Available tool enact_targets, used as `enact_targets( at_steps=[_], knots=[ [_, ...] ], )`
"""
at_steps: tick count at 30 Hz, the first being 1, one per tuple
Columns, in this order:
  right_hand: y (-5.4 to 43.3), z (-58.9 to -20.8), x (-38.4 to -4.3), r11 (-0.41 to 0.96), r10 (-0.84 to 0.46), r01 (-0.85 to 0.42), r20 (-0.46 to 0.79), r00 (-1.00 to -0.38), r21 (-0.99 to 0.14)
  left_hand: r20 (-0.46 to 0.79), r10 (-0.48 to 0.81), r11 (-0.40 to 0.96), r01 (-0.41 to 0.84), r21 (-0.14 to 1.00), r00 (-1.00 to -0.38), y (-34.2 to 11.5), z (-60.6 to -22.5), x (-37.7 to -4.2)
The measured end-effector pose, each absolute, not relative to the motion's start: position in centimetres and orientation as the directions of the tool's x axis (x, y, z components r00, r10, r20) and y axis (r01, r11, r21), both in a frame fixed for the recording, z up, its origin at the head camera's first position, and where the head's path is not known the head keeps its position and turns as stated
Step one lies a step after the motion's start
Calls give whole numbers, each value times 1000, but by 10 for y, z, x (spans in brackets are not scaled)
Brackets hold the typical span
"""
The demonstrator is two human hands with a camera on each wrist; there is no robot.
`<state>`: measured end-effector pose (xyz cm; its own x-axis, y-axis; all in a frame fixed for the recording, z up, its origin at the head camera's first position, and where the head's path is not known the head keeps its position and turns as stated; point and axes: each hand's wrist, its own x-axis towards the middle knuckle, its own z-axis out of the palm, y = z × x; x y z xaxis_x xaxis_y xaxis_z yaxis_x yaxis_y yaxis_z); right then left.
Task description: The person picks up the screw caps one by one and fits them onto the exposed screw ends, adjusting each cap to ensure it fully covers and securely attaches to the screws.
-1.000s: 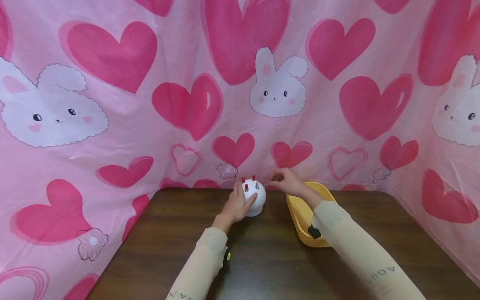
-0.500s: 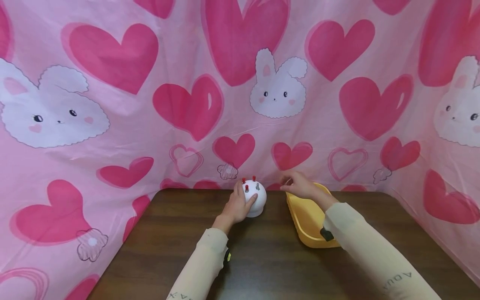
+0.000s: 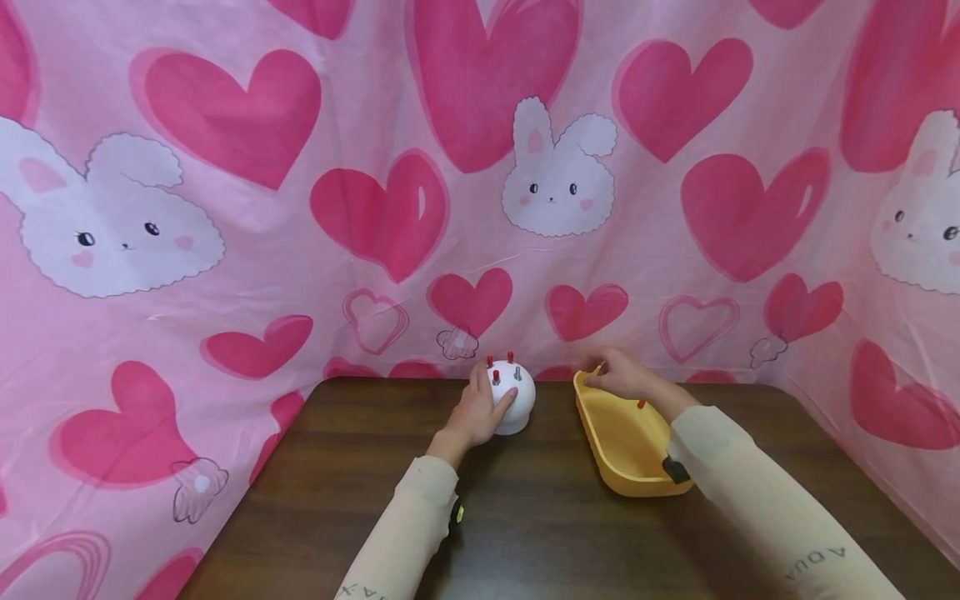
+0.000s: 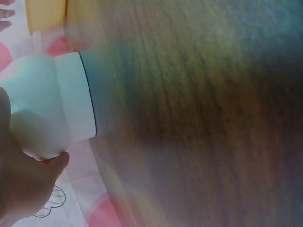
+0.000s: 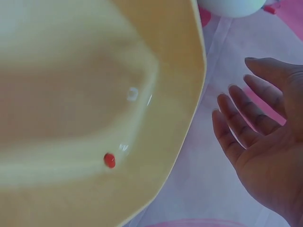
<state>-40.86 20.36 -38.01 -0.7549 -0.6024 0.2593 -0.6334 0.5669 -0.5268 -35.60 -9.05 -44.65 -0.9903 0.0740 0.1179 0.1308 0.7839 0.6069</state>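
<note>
My left hand grips a white ball-shaped thing with a short round base, standing on the table. Several metal studs stick out of its top; three carry red caps and one metal stud is bare. In the left wrist view the fingers wrap round the white ball's side. At the far end of a yellow tray hovers my right hand. Its fingers are loosely bent with nothing between them in the right wrist view. A small red cap lies inside the tray.
The dark wooden table runs back to a pink cloth printed with hearts and rabbits. The yellow tray stands right of the white ball, with a strip of table between them. Its raised rim lies beside the right hand.
My right hand has moved rightward from beside the white ball to over the tray. A red cap in the tray has come into sight. The left hand keeps its hold.
</note>
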Motion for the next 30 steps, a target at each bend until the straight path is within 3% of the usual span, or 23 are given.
enact_targets(
  at_steps=[8,30],
  knots=[
    [220,-382,-411,631,-588,-616,226,-776,-473,110,69,784,122,608,-992,-89,-445,-355],
    [250,-385,-416,716,-545,-509,73,-835,-478,138,73,785,143,603,-988,-89,-445,-355]
  ],
)
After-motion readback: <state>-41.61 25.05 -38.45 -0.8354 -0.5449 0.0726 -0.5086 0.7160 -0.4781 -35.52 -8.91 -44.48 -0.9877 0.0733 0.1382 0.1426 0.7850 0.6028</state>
